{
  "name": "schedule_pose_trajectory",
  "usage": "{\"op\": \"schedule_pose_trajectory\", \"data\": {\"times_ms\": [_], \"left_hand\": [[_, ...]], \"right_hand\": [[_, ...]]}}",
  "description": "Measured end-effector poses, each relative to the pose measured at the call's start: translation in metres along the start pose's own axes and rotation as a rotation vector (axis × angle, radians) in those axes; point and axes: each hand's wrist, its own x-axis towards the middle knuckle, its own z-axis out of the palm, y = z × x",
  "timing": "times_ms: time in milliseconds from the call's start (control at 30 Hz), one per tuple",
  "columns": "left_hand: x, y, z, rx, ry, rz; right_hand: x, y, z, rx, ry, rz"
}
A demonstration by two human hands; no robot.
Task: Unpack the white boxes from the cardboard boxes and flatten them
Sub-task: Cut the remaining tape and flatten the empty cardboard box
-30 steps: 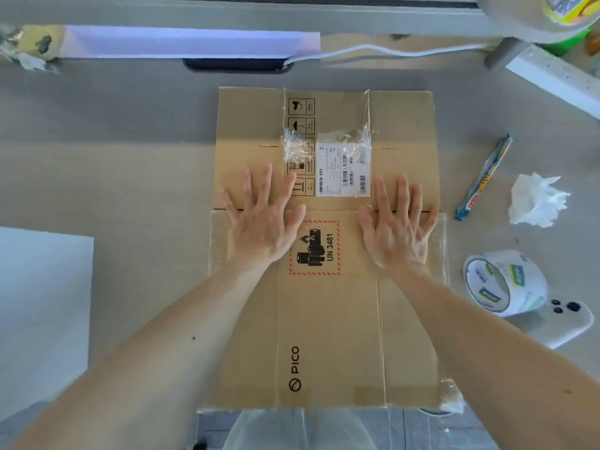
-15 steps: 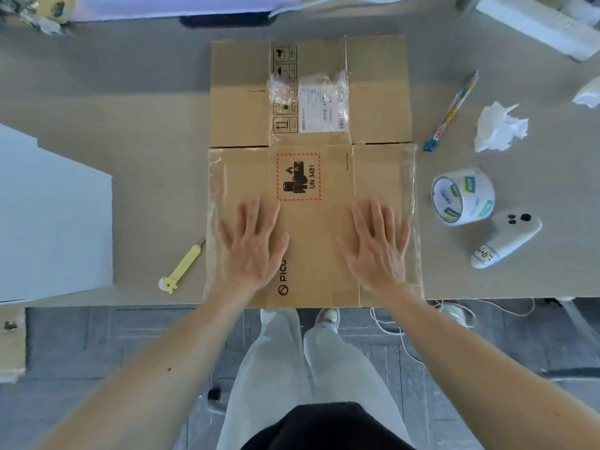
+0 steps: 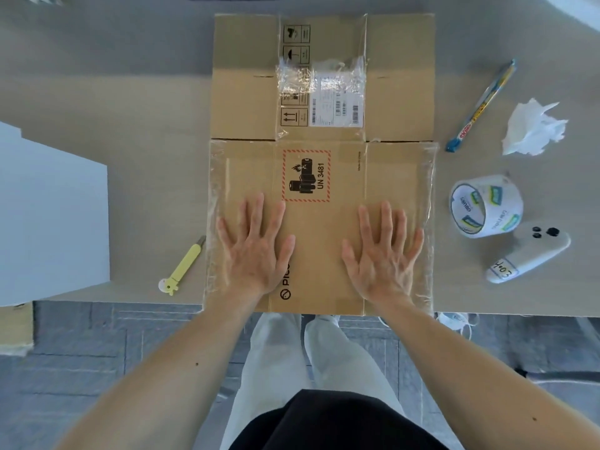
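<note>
Nearest the camera, the person is standing at the near edge of the pale grey table (image 3: 97, 76) and leaning both arms over it. The left hand (image 3: 256, 251) and the right hand (image 3: 383, 254) are lying palm down, fingers straight and spread, gripping nothing, and are pressing on the near panel of the flattened brown cardboard box (image 3: 399, 92), which is lying flat across the middle of the table with its near edge at the table's edge. This looks like the flattening step, close to done for this carton. Just left of the carton, a slim yellow utility knife (image 3: 183, 266) is lying on the table, and further left a large white box (image 3: 48, 216), probably one already unpacked, is sitting at the table's left side. To the right, a roll of clear packing tape (image 3: 485, 206) and a white handheld device with a handwritten label (image 3: 529, 254) are resting side by side. Beyond the fingers, the red-bordered battery hazard mark (image 3: 306, 176) is showing, then the far panel with its white shipping label (image 3: 336, 102) under crinkled tape. Farthest right, a blue and yellow pen (image 3: 480, 107) and a crumpled white tissue (image 3: 532, 129) are lying near each other. The next move is likely calling for smoothing the far panel, or lifting the flat carton aside.
</note>
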Motion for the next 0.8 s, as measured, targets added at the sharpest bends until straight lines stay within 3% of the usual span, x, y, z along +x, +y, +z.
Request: {"op": "schedule_pose_trajectory", "data": {"times_ms": [200, 333, 433, 533, 633, 800], "left_hand": [[0.000, 0.000, -0.009, -0.007, -0.047, 0.004], [0.004, -0.004, -0.028, -0.154, -0.138, 0.018], [0.022, -0.012, -0.057, -0.329, -0.024, -0.040], [0.051, -0.029, -0.087, -0.526, 0.116, -0.319], [0.087, -0.054, -0.108, -0.623, 0.061, -0.589], [0.129, -0.062, -0.127, -0.795, -0.135, -0.641]], "right_hand": [[0.001, 0.000, -0.004, 0.014, -0.015, -0.012], [0.003, 0.002, -0.014, 0.069, -0.098, 0.006], [0.016, 0.001, -0.038, 0.223, -0.090, 0.035], [0.040, 0.004, -0.070, 0.502, -0.018, 0.327], [0.069, 0.012, -0.090, 0.575, -0.054, 0.562], [0.103, 0.017, -0.113, 0.681, -0.096, 0.711]]}}
